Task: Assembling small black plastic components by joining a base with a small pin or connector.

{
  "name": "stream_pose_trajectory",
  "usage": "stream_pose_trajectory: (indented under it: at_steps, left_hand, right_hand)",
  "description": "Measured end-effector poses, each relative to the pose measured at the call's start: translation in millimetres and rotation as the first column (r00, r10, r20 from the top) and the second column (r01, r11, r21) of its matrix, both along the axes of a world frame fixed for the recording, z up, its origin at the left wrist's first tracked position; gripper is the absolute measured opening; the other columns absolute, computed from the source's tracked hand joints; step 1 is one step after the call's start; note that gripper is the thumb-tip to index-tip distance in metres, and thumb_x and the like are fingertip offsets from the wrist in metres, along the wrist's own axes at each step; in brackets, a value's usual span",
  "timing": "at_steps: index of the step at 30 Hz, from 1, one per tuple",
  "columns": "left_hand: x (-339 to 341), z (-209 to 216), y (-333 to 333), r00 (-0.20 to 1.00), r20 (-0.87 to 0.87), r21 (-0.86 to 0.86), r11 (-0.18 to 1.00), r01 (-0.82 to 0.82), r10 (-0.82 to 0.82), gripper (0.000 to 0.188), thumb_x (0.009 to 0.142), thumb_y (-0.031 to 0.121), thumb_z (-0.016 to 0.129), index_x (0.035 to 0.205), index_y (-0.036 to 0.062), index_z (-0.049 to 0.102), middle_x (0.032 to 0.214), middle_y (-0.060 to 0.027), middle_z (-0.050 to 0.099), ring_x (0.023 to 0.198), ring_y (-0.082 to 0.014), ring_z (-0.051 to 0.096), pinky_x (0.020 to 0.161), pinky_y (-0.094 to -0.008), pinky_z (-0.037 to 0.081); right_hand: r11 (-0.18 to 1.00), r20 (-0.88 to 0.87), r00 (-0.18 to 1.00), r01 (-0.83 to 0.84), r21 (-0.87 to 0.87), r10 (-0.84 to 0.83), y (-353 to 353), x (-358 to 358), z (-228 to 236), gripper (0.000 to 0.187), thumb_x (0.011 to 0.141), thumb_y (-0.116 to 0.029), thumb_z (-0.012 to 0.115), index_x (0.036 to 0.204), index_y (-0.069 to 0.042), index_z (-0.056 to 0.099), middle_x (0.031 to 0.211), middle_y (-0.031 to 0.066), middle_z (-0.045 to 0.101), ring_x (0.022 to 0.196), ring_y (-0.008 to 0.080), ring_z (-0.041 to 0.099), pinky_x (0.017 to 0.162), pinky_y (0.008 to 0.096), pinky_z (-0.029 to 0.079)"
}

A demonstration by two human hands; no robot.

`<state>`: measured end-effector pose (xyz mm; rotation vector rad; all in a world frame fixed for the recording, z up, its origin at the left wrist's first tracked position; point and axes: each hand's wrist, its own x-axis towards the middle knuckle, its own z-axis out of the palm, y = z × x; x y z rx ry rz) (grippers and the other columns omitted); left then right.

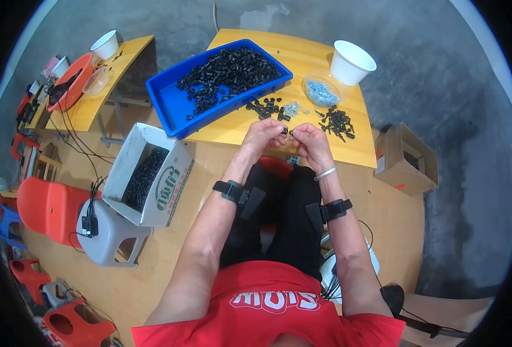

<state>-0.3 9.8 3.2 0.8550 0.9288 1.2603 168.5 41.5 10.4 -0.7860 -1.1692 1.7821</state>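
Note:
Close together at the near edge of the yellow table [221, 134], my two hands work over my lap. My left hand [263, 134] pinches a small black plastic part [284, 131]. Facing it, my right hand [311, 140] has its fingertips pressed together on something tiny and dark, too small to name. Just beyond the hands lie loose black parts [266, 108] and a little heap of silvery screws [292, 108]. Right of them is a pile of thin black pieces [338, 122]. A clear bowl [323, 91] of silvery screws sits behind.
A blue tray [172, 110] of black parts covers the table's left side. A white tub [353, 62] stands back right. Cartons [172, 194] [406, 168] flank the table on the floor. Grey stool [108, 231] and red chair [48, 211] stand left, with cables about.

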Motion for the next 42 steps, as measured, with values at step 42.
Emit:
stream_pose_trajectory:
  at_steps: [42]
  left_hand:
    - [-1.9, 4.7, -12.8, 0.999, -0.043, 0.056, 0.998, -0.019, 0.021, 0.007, 0.086, 0.007, 0.055, 0.087, 0.0028, 0.061, 0.07, -0.0033, 0.061, 0.058, -0.0077, 0.057, 0.053, -0.0185, 0.046]
  right_hand:
    - [0.999, 0.091, 0.995, 0.033, 0.036, -0.036, -6.7, -11.3, 3.5, 0.012, 0.081, -0.01, 0.066, 0.076, -0.006, 0.055, 0.059, -0.001, 0.053, 0.044, 0.0028, 0.043, 0.033, 0.0152, 0.026]
